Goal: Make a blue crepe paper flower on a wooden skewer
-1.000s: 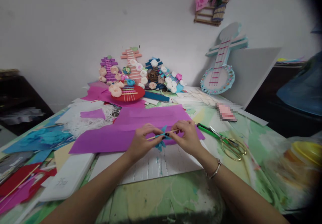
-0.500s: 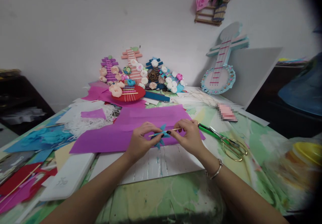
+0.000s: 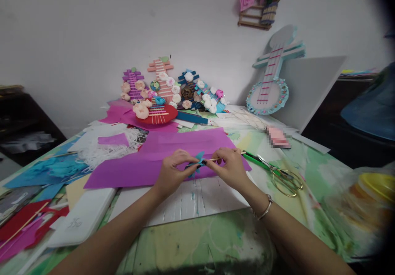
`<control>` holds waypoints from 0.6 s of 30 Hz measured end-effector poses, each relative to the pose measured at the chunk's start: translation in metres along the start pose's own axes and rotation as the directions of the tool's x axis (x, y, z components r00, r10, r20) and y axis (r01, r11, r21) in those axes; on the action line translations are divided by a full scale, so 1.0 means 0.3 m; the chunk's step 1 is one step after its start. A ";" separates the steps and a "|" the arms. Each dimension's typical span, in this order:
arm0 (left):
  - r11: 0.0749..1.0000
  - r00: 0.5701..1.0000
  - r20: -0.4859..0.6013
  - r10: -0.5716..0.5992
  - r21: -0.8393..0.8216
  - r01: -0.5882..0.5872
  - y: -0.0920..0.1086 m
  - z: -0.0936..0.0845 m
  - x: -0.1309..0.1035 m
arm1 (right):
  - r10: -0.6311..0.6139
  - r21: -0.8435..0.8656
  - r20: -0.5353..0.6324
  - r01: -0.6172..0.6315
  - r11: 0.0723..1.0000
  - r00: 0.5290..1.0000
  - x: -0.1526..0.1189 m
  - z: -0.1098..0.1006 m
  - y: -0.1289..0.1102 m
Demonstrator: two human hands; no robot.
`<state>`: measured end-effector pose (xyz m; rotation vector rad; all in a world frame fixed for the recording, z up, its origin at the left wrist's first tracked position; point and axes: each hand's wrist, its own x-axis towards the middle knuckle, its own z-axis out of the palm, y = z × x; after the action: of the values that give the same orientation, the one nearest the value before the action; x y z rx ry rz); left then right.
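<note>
Head view: our left hand pinches the paper, our right hand grips the stick, long axis roughly sideways, paper at its left end.

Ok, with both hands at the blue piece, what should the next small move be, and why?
Probably fold the upright tip of the blue piece down toward the thin stick with the left hand: that hand pinches the piece, the right hand holds the stick, and the tip sticks up above the pinch.
</note>
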<state>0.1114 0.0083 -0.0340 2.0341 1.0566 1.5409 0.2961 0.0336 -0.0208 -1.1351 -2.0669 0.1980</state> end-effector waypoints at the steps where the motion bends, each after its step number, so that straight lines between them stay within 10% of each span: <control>1: 1.000 1.000 -0.003 0.002 0.002 -0.001 0.000 0.001 0.000 | 0.018 0.001 -0.008 -0.018 1.000 1.000 0.000 0.001 -0.003; 18: 0.996 0.998 0.051 -0.023 0.088 0.019 0.004 0.028 -0.015 | -0.068 -0.037 -0.229 0.061 0.997 0.971 -0.015 0.021 0.008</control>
<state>0.1190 0.0053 -0.0388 2.1021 1.1403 1.4471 0.2947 0.0328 -0.0289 -1.0543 -1.9024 0.0027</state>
